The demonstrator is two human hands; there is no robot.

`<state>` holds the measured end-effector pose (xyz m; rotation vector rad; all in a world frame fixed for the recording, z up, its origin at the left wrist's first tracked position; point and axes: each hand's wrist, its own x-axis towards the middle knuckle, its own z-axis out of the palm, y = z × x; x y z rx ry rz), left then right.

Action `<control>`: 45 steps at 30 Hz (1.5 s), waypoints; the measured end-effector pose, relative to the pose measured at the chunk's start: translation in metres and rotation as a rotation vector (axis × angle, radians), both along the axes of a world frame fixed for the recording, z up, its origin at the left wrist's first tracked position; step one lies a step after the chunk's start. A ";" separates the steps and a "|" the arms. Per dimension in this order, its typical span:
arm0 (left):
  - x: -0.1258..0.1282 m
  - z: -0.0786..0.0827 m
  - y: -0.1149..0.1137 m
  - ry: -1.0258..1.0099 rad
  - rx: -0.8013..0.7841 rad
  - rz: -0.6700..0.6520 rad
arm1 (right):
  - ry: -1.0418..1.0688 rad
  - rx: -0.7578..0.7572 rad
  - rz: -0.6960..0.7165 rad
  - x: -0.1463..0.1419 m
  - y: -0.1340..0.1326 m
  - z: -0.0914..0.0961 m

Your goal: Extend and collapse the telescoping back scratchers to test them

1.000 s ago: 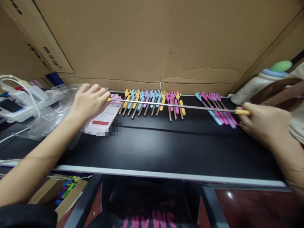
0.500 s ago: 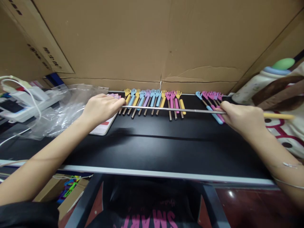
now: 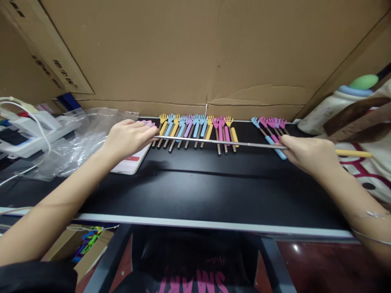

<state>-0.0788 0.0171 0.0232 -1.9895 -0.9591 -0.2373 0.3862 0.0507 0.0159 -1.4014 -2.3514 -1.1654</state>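
Observation:
Between my hands a telescopic back scratcher [image 3: 214, 142] is drawn out long over the table, its metal rod nearly level. My left hand [image 3: 130, 138] is closed around its left end, hiding the head. Closed on the rod's right part is my right hand [image 3: 311, 156], with the yellow handle [image 3: 354, 153] sticking out beyond it. Behind the rod lies a row of short back scratchers [image 3: 188, 127] with yellow, blue, purple and pink claw heads. A smaller group of pink and blue back scratchers [image 3: 269, 130] lies near my right hand, partly covered by it.
Clear plastic bags [image 3: 88, 138] and a white power strip [image 3: 36, 134] lie at left, by a white-edged flat device [image 3: 131, 165]. A bottle [image 3: 330, 106] and a cloth bag [image 3: 363, 175] stand at right. Cardboard [image 3: 183, 53] walls the back. A box [image 3: 62, 246] sits below.
Both hands have shifted very slightly left with the back scratcher. Its right end has tipped down a little. The row behind has not moved.

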 end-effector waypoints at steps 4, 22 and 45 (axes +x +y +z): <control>-0.012 0.005 -0.002 -0.021 0.007 0.015 | -0.028 -0.080 -0.090 0.013 -0.001 0.002; 0.050 -0.009 0.000 -0.105 -0.117 -0.095 | -0.006 -0.292 -0.065 -0.056 -0.014 0.006; 0.027 0.003 0.002 -0.135 -0.122 -0.018 | 0.058 -0.137 -0.088 -0.045 -0.010 0.013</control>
